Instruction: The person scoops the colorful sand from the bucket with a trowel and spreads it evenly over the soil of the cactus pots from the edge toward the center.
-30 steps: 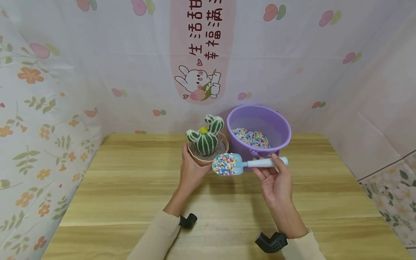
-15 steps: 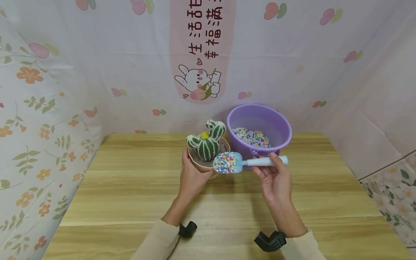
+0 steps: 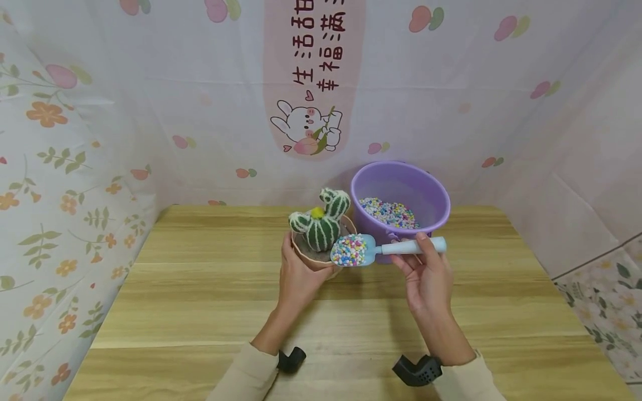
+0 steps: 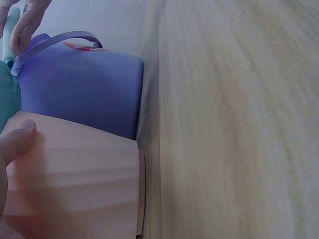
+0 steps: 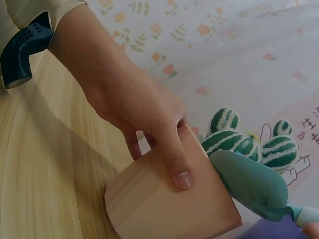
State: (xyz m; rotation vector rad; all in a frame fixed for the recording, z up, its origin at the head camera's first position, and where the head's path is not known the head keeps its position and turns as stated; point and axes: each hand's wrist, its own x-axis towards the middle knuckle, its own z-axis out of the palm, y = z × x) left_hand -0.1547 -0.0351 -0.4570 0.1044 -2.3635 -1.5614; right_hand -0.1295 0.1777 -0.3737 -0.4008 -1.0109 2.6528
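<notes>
My left hand [image 3: 301,273] grips a pale peach flowerpot [image 4: 84,174] from the left, with its thumb [image 5: 179,167] along the outer wall. In the pot stands a green knitted cactus [image 3: 321,235] with white stripes and a yellow tuft. My right hand [image 3: 428,278] holds the white handle of a light blue hand trowel [image 3: 371,249] between thumb and fingers. Small multicoloured pellets [image 3: 349,248] heap up in the trowel's blade. In the head view the blade overlaps the pot's front right rim; the right wrist view shows it right at that rim.
Just behind the trowel, a purple bucket [image 3: 418,195] holds more coloured pellets [image 3: 388,213]. It stands close to the pot on the wood-grain table [image 3: 200,278]. A printed cloth [image 3: 200,100] hangs along the back. Each wrist wears a black camera mount [image 3: 418,370].
Pot and cactus have come slightly toward me and to the right in my left hand. The loaded trowel has shifted only a little, and its blade now overlaps the pot rim more.
</notes>
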